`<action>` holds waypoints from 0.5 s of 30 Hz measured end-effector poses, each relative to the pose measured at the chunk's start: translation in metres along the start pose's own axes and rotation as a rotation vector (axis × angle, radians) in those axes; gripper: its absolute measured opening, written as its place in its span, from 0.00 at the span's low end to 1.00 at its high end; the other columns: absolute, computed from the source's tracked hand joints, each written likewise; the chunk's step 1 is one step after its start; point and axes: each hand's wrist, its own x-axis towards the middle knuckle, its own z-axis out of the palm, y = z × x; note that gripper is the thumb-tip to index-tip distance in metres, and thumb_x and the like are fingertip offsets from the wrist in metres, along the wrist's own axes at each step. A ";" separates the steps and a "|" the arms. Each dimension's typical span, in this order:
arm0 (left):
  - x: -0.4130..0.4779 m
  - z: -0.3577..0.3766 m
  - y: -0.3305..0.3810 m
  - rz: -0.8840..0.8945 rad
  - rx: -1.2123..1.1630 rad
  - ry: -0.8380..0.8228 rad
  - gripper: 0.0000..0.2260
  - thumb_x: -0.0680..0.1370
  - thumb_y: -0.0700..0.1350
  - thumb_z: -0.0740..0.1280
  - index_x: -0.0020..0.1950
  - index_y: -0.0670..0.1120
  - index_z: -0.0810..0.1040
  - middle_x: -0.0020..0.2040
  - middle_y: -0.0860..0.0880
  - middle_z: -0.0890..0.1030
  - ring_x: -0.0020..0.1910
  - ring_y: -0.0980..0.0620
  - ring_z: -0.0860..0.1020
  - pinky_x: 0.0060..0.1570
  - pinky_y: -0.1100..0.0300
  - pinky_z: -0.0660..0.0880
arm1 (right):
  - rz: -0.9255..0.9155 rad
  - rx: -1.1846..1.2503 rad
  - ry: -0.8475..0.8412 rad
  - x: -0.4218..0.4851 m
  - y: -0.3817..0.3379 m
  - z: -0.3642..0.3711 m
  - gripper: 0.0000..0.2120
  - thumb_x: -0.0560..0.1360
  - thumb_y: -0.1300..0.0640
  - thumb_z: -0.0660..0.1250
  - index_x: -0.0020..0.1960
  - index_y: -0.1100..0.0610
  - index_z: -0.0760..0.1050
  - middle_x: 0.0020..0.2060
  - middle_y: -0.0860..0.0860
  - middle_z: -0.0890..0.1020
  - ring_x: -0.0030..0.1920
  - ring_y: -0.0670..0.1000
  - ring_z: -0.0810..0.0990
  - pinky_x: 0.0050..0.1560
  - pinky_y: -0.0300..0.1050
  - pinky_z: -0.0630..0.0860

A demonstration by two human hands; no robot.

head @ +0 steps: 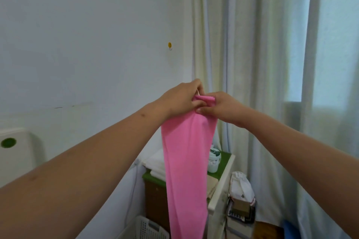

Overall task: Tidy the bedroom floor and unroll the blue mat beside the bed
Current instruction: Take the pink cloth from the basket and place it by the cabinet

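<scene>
Your left hand (180,99) and right hand (217,108) both pinch the top hem of the pink towel (186,161), held high near the wall, below and to the right of the hook (170,45). The towel hangs limp, so judge it soft and light and likely to swing. Keep hold at the hem. The cabinet (223,178) and basket (147,229) crowd below, and the curtain (242,44) hangs close on the right. The blue patch (290,228) may be the mat, though that's unclear.

Soft daylight through curtains (272,64); wide-angle edge distortion.
</scene>
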 end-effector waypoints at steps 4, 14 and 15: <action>-0.016 -0.002 -0.022 -0.244 -0.092 -0.256 0.14 0.69 0.58 0.75 0.46 0.51 0.77 0.38 0.55 0.78 0.37 0.56 0.76 0.35 0.63 0.72 | 0.058 -0.153 0.009 -0.011 0.001 0.001 0.11 0.74 0.50 0.72 0.46 0.59 0.81 0.36 0.53 0.79 0.37 0.51 0.76 0.40 0.43 0.73; -0.016 0.072 -0.023 -0.469 -0.862 -0.270 0.10 0.76 0.48 0.71 0.51 0.42 0.83 0.47 0.45 0.86 0.46 0.50 0.84 0.45 0.61 0.81 | 0.424 0.222 -0.119 -0.064 0.061 -0.063 0.19 0.81 0.46 0.57 0.57 0.59 0.79 0.52 0.55 0.84 0.50 0.51 0.84 0.51 0.43 0.82; -0.015 0.090 -0.015 -0.482 -0.964 -0.256 0.09 0.77 0.48 0.69 0.51 0.43 0.83 0.47 0.45 0.86 0.46 0.50 0.84 0.43 0.61 0.80 | 0.448 0.270 -0.092 -0.073 0.074 -0.068 0.19 0.82 0.46 0.57 0.58 0.59 0.78 0.53 0.56 0.84 0.53 0.52 0.84 0.54 0.45 0.81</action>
